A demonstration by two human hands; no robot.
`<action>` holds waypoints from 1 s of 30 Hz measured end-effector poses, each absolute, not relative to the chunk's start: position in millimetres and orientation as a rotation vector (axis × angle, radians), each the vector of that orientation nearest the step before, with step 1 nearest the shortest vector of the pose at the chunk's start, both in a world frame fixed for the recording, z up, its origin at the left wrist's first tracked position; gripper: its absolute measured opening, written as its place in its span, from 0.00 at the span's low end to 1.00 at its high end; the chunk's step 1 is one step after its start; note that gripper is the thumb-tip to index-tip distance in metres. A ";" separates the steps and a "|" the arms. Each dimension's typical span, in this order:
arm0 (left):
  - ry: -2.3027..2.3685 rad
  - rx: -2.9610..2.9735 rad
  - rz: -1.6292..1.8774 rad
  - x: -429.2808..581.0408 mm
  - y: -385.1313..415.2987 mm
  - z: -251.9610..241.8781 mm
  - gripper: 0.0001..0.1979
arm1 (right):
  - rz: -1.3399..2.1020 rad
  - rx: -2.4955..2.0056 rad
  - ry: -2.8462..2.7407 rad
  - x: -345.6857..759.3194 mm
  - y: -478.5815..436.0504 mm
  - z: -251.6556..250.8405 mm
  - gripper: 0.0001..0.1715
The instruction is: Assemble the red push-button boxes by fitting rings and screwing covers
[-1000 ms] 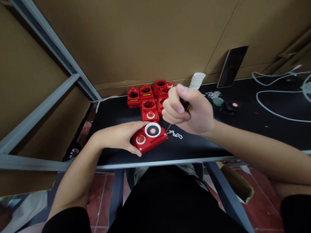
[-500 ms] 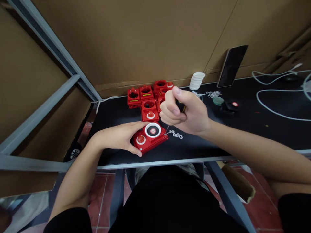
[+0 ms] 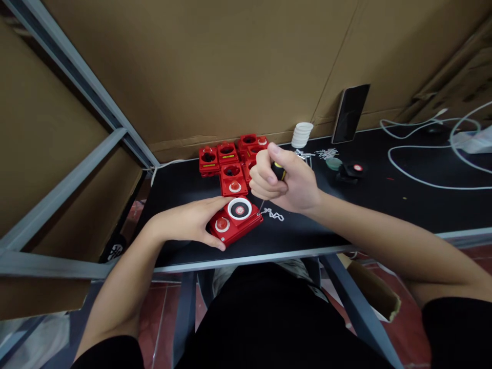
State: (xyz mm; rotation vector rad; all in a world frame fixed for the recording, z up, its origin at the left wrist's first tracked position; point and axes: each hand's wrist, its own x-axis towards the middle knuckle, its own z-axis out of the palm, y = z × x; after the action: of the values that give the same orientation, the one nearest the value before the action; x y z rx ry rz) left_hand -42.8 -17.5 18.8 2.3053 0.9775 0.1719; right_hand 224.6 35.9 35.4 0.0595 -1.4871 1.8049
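On the black table lies a red alarm box [image 3: 239, 233] with a domed red light and a white ring around a black round centre. My left hand [image 3: 198, 221] grips its left end, thumb at the front edge and fingers behind. My right hand [image 3: 286, 178] is wrapped around the black and yellow handle of a screwdriver [image 3: 278, 171]. The screwdriver's thin shaft slants down to the box's right corner, at a screw. A small heap of pale chain or cord [image 3: 273, 214] lies just right of that corner.
Several more red housings [image 3: 232, 174] stand behind the box. Further right are a stack of white rings [image 3: 302, 135], loose screws [image 3: 327, 153], a green round piece [image 3: 334, 164], a black part [image 3: 350, 171], a leaning phone [image 3: 350, 114] and a white cable [image 3: 426, 184]. Cardboard [image 3: 230, 66] walls the back.
The camera view has turned slightly, so the scene sits further left on the right side. My right hand has rotated a little on the screwdriver handle; my left hand keeps its grip.
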 end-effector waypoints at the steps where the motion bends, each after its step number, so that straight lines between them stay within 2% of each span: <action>1: 0.972 2.306 0.175 -42.0 -17.5 18.7 0.55 | 1.799 0.033 -1.489 224.6 35.0 35.2 0.36; 4: 0.966 2.301 0.182 -39.9 -17.1 17.5 0.57 | 1.784 -0.011 -1.510 224.0 34.3 34.4 0.38; 10: 0.986 2.312 0.197 -35.2 -15.4 10.0 0.69 | 1.729 0.011 -1.581 224.5 35.1 36.0 0.38; 13: 0.963 2.300 0.186 -33.1 -14.9 6.5 0.71 | 1.559 -0.090 -1.625 227.7 34.2 39.1 0.37; 17: 0.958 2.286 0.206 -32.9 -14.6 3.4 0.71 | 1.529 -0.165 -1.571 229.7 37.9 38.7 0.29; 21: 0.957 2.292 0.239 -32.0 -14.5 -0.1 0.72 | 1.591 -0.144 -1.486 227.5 43.9 33.3 0.35; 25: 1.015 2.298 0.229 -27.1 -16.7 -1.8 0.76 | 1.504 -0.164 -1.443 227.5 46.0 30.3 0.39; 28: 1.091 2.304 0.185 -21.1 -20.7 -0.3 0.79 | 1.390 -0.212 -1.464 229.5 44.0 30.8 0.37; 30: 1.115 2.325 0.152 -16.0 -23.4 1.1 0.77 | 1.307 -0.256 -1.474 231.3 39.8 32.0 0.35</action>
State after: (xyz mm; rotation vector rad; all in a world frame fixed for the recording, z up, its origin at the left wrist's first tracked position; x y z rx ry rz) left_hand -16.0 -23.4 1.1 2.3252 1.1154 0.1520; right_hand 231.3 39.8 32.0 -0.2563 -1.4744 1.3067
